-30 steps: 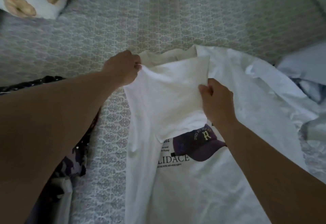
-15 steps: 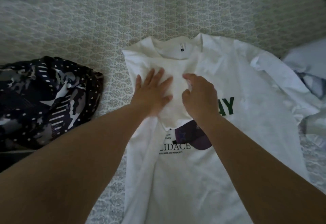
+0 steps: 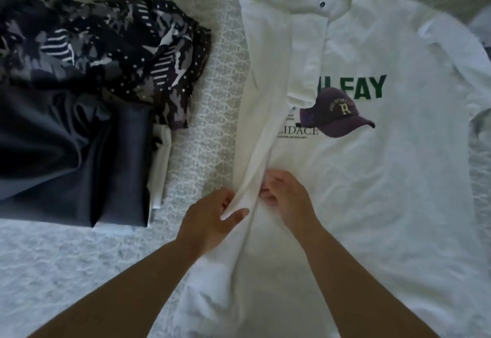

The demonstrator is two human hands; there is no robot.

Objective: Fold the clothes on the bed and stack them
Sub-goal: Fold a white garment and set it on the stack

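Observation:
A white T-shirt with green letters and a dark cap print lies face up on the bed, its left side folded inward over the chest. My left hand pinches the folded left edge of the shirt near its middle, lifting a ridge of cloth. My right hand grips the same fold just to the right, fingers curled into the fabric. A stack of folded clothes sits to the left: a black-and-white patterned garment on top of a dark grey one, with something white beneath.
The bed has a pale patterned cover, bare in front of the stack and in the strip between stack and shirt. The shirt's right sleeve is spread out toward the right edge of view.
Both hands have moved down from the shirt's chest to the folded edge near its middle. The folded sleeve now lies flat. The view has shifted, showing the stack at left.

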